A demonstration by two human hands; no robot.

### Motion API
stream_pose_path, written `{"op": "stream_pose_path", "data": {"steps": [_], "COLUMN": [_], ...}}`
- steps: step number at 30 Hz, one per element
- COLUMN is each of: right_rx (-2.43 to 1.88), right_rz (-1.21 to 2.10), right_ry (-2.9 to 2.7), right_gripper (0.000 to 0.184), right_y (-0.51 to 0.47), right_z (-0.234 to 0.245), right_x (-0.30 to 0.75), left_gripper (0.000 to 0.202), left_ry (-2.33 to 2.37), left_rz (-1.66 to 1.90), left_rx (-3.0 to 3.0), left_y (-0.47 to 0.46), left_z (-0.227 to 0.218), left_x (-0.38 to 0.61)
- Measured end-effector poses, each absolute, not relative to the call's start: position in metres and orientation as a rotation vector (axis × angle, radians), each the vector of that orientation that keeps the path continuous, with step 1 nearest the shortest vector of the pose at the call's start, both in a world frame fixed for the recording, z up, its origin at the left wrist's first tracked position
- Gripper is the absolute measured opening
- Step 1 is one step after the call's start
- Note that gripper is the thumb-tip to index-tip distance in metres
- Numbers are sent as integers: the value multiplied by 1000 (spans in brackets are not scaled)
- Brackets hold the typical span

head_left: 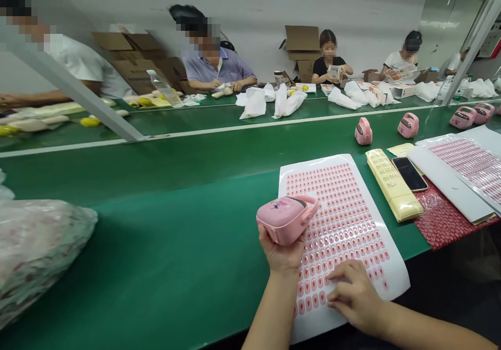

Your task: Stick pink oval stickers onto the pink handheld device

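Observation:
My left hand (284, 253) grips a small pink box-shaped device with a carrying handle (284, 217) from below, tilted with its printed face up, above a sheet of stickers (332, 209). The white sheet carries rows of small pink oval stickers with a dark red middle. Over the sheet's lower part, where the bottom rows have bare spots, my right hand (354, 298) has its fingers curled and the fingertips drawn close to the thumb at the end of a row. Whatever is between those fingertips is too small to make out.
More pink devices (364, 132) stand along the green bench (164, 245). A yellow packet (393, 185), a phone (409, 173), more sticker sheets (469, 162) and red bubble wrap (440, 217) lie right. A filled plastic bag (39, 251) sits left. Several people work across the bench.

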State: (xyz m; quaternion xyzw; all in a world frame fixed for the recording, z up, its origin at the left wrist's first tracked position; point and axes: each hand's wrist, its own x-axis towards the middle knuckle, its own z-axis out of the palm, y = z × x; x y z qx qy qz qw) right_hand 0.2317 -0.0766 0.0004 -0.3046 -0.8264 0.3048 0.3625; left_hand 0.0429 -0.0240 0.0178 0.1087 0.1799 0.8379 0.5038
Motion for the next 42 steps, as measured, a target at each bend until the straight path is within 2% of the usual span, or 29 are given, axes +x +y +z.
{"op": "stream_pose_path", "data": {"steps": [3, 6, 8, 14, 17, 23, 34, 42], "right_rx": [-883, -908, -835, -551, -523, -532, -457, -330], "right_rz": [1048, 1095, 1076, 1007, 1009, 1026, 903, 608], "right_ry": [-1846, -1696, -1728, -2063, -2213, -2331, -2228, -2330], "right_gripper": [17, 22, 21, 10, 5, 10, 10, 10], "right_y": [-52, -20, -1, 34, 43, 49, 46, 52], "right_z": [26, 58, 78, 111, 114, 109, 90, 83], "right_x": [240, 249, 250, 231, 221, 221, 218, 219], "left_gripper": [55, 78, 89, 93, 89, 84, 80, 78], "left_ry": [860, 1017, 1120, 1317, 1388, 1463, 1565, 1569], "left_rz": [2215, 2320, 2325, 2153, 2016, 1936, 1897, 1868], "left_rx": [394, 527, 704, 1474, 1946, 2196, 2300, 2302], "left_y": [-26, -31, -33, -31, -29, -27, -29, -30], "left_z": [22, 23, 23, 7, -3, -2, 5, 7], "left_x": [54, 65, 71, 76, 73, 74, 75, 75]}}
